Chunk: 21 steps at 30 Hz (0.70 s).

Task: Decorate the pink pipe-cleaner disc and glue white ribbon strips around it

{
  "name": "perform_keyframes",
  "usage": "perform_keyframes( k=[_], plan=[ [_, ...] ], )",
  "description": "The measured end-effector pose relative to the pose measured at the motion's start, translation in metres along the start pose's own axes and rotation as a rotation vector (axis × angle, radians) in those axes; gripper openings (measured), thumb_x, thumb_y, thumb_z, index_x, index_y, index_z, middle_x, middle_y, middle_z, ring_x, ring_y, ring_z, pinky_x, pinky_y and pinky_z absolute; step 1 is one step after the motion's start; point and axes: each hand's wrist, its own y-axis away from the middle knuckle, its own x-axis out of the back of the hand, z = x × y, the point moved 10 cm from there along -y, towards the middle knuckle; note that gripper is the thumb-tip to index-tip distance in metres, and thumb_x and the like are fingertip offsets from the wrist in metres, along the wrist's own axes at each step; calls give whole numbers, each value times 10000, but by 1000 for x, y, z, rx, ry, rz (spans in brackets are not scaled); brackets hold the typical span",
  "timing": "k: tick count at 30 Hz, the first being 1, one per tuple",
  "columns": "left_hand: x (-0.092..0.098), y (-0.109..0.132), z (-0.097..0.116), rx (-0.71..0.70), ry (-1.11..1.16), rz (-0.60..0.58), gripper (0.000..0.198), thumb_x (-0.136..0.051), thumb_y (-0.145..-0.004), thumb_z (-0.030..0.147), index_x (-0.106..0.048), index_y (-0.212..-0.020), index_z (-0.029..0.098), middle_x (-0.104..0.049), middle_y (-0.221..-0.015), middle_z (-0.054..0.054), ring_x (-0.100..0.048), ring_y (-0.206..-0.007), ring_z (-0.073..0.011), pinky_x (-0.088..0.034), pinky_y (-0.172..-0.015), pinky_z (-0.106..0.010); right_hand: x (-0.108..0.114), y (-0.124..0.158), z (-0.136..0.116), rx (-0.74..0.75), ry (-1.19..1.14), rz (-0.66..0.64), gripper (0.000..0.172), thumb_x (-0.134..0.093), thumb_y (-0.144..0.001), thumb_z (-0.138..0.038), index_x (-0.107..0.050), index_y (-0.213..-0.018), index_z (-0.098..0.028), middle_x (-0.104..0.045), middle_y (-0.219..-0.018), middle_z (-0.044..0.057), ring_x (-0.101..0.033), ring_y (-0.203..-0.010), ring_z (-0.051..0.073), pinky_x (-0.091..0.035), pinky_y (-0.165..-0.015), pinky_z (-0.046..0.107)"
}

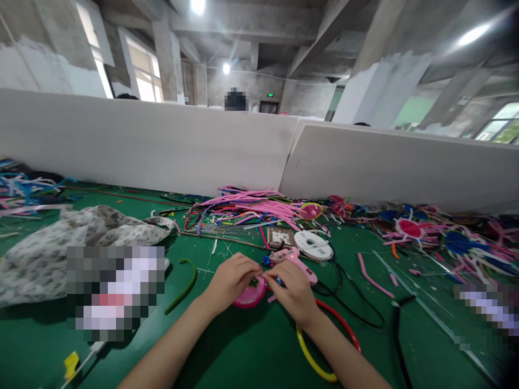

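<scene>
My left hand (232,279) and my right hand (295,290) meet over a round pink disc (248,297) lying on the green table (243,351). Both hands have their fingers pinched together on a small green and blue piece (256,281) at the disc's top edge. A pink glue gun (295,263) lies just behind my right hand. Beneath my right wrist curves a red and yellow hoop (315,361).
A heap of pink and coloured strips (251,208) lies at the back, with a white tape roll (313,244) and a small framed square (281,236). Floral cloth (77,229) lies left, a green bent strip (187,283) nearby. White partition boards (203,146) wall off the far edge. More coloured discs (430,232) lie right.
</scene>
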Motion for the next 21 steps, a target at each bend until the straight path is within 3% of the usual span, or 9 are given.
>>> perform_keyframes(
  k=[5, 13, 21],
  plan=[
    [1, -1, -1, -10, 4, -4, 134, -548, -874, 234, -665, -936, 213, -720, -891, -20, -577, -820, -153, -467, -741, -277, 2, -1, 0, 4, 14, 10, 96, -557, -859, -157, -592, -781, -200, -619, -705, 25, -571, -695, 172, -456, -665, 310],
    [2, -2, 12, -77, -130, -23, 174, -471, -901, 178, -644, -901, 195, -706, -860, -39, -578, -799, -158, -460, -740, -291, 0, 1, -3, 15, 9, -18, 104, -540, -860, -139, -602, -795, -192, -625, -719, 35, -566, -703, 172, -461, -666, 315],
    [3, -3, 7, 31, -31, -33, 157, -469, -901, 167, -623, -905, 200, -687, -870, -25, -551, -836, -162, -448, -761, -278, 6, -2, -6, 22, 5, 28, 75, -567, -851, -145, -598, -802, -192, -631, -714, 30, -575, -696, 166, -468, -669, 311]
  ],
)
